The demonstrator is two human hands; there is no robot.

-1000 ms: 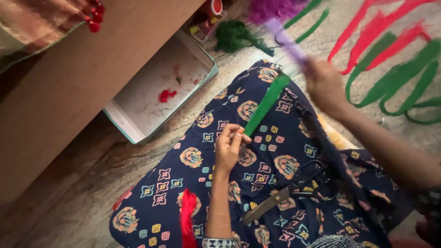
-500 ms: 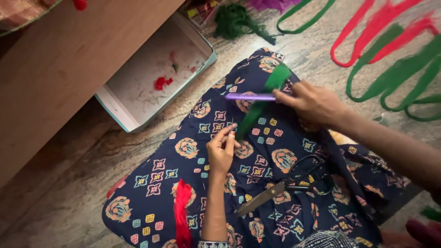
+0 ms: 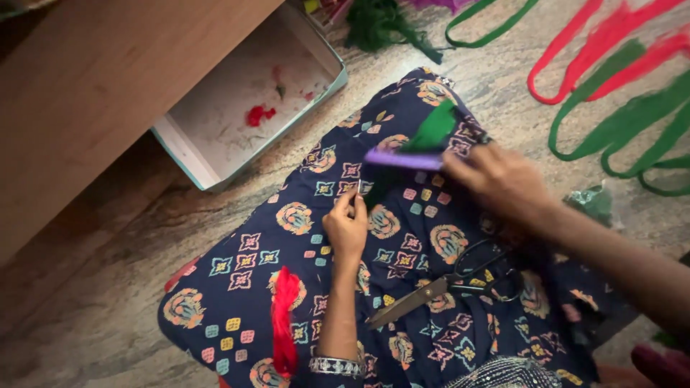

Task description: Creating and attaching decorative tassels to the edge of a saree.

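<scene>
Head view, looking down at a lap draped in dark blue patterned cloth (image 3: 287, 287). At the centre of the frame, left hand (image 3: 346, 224) pinched narrow, thumb and forefinger closed on something thin and pale that pokes up from the fingertips, likely a needle or pin, too small to tell for sure. Right of centre, right hand (image 3: 499, 179) blurred, fingers closed on the end of a purple strip (image 3: 402, 159) lying crosswise over a green strip (image 3: 431, 131); whether the green one is gripped as well cannot be told.

Both strips look light, thin and limp, sagging over the cloth, apt to crumple or slip apart if taken loosely; best held near the crossing, pinched flat between thumb and fingertip. Thin pale thing, by contrast, appears stiff and possibly sharp, so gripped by its shaft, point away from skin.

Lower centre, on the lap: dark-handled scissors (image 3: 445, 284), shut, untouched. Lower left on the cloth: a red strip (image 3: 284, 323). Upper left: open shallow box (image 3: 183, 147) with red scraps inside, on the stone floor (image 3: 93, 287) beside a wooden panel (image 3: 108, 79). Upper right on the floor: loops of red and green ribbon (image 3: 611, 93), well apart from both hands.
</scene>
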